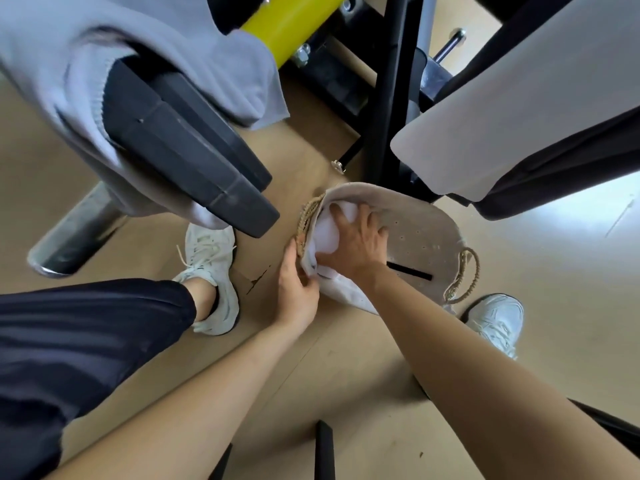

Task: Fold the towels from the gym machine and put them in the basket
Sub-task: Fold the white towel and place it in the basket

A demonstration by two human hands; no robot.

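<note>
A round beige basket [429, 233] with rope handles sits on the floor, tipped toward me. Inside its left part lies a folded white towel [327, 233]. My right hand [356, 242] lies flat on that towel with the fingers spread. My left hand [298, 289] grips the basket's near left rim, where white cloth hangs over the edge. A grey towel [69, 53] drapes over the black padded arm [180, 147] of the gym machine at the upper left. Another pale towel [519, 95] hangs over a black part at the upper right.
The machine's black upright post [384, 98] stands just behind the basket, with a yellow roller [294, 19] above. A chrome foot [69, 240] rests on the floor at left. My white shoes [211, 271] flank the basket. Black bars [323, 448] poke up at the bottom.
</note>
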